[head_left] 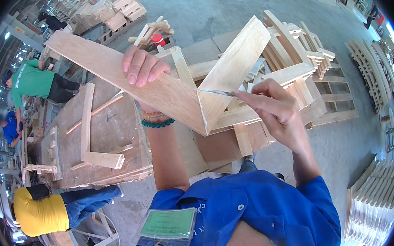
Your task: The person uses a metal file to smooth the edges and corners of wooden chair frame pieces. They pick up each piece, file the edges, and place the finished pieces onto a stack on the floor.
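Note:
A mitred wooden frame corner, made of a left board [166, 90] and a right board [239, 65], is raised in front of me. My left hand [145, 67] is closed round the left board, fingers over its upper face. A thin pointed metal blade [217, 92] is pinched in my right hand [275, 106]; its handle is hidden by the fingers. The blade's tip lies at the seam where the boards meet, near its upper end. A whitish line runs along that seam.
Beneath the corner, wooden frame pieces [291, 72] are stacked on a cardboard-covered surface. A red-lidded container [157, 39] stands behind. At left, an L-shaped wooden piece [86, 128] lies on a brown-covered table [112, 116]. People in green [34, 80] and yellow [40, 210] are on the left.

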`<state>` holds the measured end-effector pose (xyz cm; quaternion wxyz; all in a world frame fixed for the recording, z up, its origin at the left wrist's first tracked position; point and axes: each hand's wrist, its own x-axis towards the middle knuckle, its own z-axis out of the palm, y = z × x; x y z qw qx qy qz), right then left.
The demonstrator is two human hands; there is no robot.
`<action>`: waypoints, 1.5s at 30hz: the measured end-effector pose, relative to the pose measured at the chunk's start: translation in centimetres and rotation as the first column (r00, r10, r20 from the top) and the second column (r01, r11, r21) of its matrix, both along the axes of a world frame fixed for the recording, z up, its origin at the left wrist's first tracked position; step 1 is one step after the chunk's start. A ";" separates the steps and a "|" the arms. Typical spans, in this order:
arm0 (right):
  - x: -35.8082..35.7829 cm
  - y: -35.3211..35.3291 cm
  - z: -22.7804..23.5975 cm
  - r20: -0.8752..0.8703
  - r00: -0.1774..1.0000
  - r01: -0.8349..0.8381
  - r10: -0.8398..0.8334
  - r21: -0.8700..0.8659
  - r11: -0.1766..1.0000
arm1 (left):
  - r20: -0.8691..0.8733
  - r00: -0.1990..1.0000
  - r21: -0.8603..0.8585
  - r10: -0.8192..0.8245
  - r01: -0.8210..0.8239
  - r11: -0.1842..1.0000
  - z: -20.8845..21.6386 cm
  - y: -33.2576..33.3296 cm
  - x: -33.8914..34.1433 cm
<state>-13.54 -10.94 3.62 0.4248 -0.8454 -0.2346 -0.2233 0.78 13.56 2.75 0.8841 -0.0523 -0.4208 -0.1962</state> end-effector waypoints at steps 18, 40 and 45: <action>-0.9 0.3 -0.3 -0.160 0.976 -0.129 0.145 0.103 0.986 | -0.019 0.998 -0.053 0.057 -0.058 0.997 -1.6 0.9 -0.5; -3.0 -3.4 -3.2 -0.230 0.956 -0.096 0.183 0.346 0.934 | -0.007 0.937 0.302 0.350 -0.332 0.894 -2.1 0.8 -1.1; -3.6 -5.3 -6.7 -0.580 0.814 0.367 -0.027 0.477 0.799 | 0.105 0.928 0.330 0.357 -0.371 0.868 -3.4 0.4 -0.9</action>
